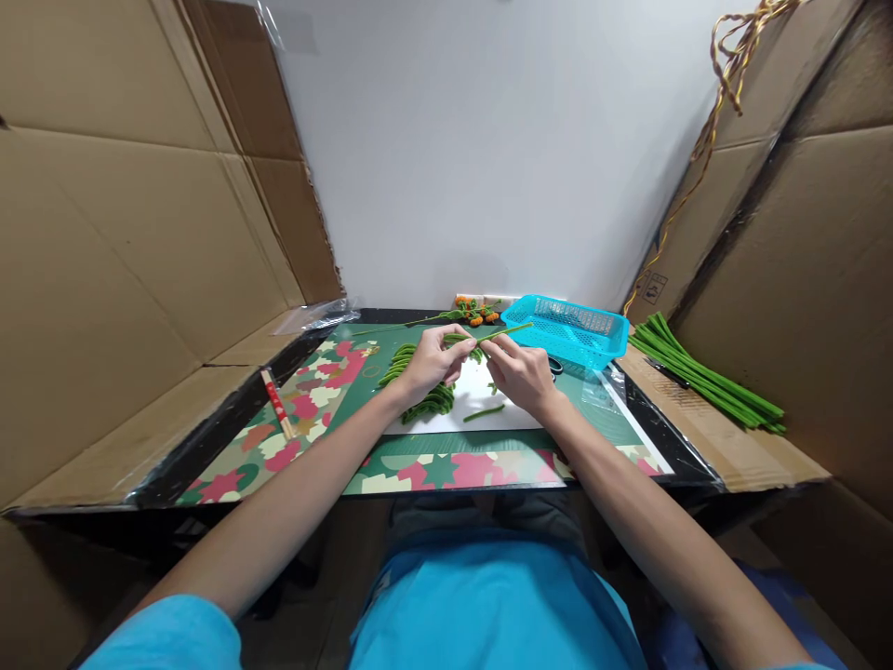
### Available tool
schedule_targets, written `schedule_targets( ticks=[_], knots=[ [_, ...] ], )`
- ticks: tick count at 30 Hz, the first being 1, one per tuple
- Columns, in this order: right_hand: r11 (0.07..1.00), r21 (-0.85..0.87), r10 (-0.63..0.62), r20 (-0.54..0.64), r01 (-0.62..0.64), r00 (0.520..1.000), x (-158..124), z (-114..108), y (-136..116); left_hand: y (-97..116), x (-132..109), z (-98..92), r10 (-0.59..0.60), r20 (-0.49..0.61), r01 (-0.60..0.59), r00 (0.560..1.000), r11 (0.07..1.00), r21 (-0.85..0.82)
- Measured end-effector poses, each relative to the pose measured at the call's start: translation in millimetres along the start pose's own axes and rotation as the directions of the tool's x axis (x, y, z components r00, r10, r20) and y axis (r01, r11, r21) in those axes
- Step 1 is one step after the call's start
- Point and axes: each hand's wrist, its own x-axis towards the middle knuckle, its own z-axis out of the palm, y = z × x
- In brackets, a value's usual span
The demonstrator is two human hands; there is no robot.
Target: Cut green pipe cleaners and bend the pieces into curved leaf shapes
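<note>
Both my hands meet over a white sheet of paper (474,395) in the middle of the table. A green pipe cleaner (516,328) runs between them, its free end pointing to the right. My left hand (436,361) pinches it between thumb and fingers. Close beside, my right hand (517,370) has its fingers closed on the same pipe cleaner. Bent green pipe cleaner pieces (431,402) lie in rows under and left of my left hand. One short green piece (484,412) rests alone on the paper. Behind my right hand, black scissor handles (556,367) partly show.
A blue plastic basket (568,328) stands at the back right, near orange pipe cleaner flowers (477,313). Long green pipe cleaners (708,372) lie on cardboard at right, with a black pen (666,372). A red-and-white paper packet (277,402) sits left. Cardboard walls (139,186) flank the table.
</note>
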Motion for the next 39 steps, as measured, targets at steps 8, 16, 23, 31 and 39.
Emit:
schedule_targets(
  ticks=[8,16,23,31,39],
  knots=[
    [0.988,0.112,0.115,-0.106,-0.103,0.988,-0.3,-2.6,5.2,-3.5,1.8,-5.7,-0.101,-0.019,0.098,0.995,0.987,-0.125],
    [0.975,0.152,0.186,-0.145,-0.164,0.972,0.0,-1.9,7.7,0.4,1.4,-3.0,-0.159,-0.048,0.149,0.986,0.976,-0.161],
    [0.969,0.237,0.111,-0.139,-0.075,0.984,-2.0,-0.3,8.6,-0.8,2.7,-4.9,-0.143,-0.026,0.136,0.989,0.975,-0.176],
    [0.934,0.331,0.217,-0.217,-0.137,0.952,-1.4,-2.3,9.9,-0.3,3.4,-7.5,-0.220,-0.020,0.214,0.975,0.964,-0.159],
    [0.840,0.527,0.298,-0.245,-0.131,0.923,1.5,-1.2,4.2,-4.6,3.5,-3.1,-0.226,-0.052,0.208,0.973,0.949,-0.236]
  ],
)
